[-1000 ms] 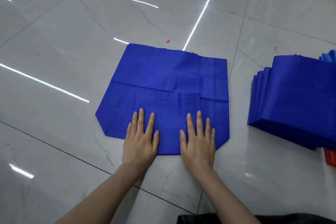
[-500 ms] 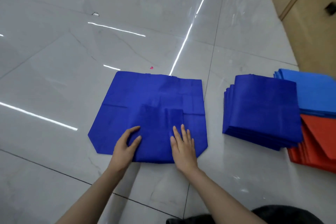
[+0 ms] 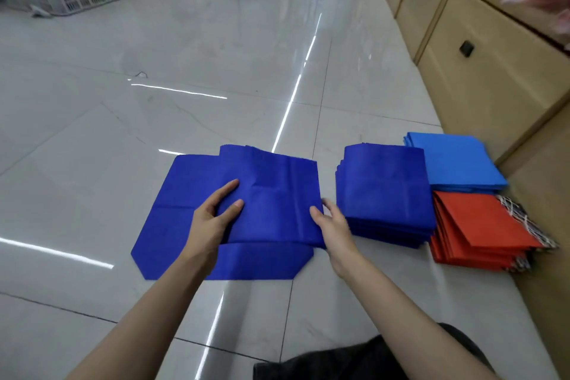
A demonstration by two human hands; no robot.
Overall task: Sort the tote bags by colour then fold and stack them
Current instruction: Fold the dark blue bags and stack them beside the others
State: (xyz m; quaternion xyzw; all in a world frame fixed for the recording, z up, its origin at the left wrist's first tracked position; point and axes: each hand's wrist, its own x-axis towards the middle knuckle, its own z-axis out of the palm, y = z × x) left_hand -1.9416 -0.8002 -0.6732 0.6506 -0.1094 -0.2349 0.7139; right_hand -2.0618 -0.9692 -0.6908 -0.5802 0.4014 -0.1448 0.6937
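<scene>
left hand (image 3: 212, 219), right hand (image 3: 334, 225) gripping bag (image 3: 271, 200) side edges

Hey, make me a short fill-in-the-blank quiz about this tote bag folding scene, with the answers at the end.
1. The left hand and the right hand hold a half-folded tote bag whose colour is dark ____.
2. The dark blue stack lies on the floor to that bag's ____.
3. Of the light blue stack and the red stack, the one nearer the person is ____.

Missing words: blue; right; red.
</scene>
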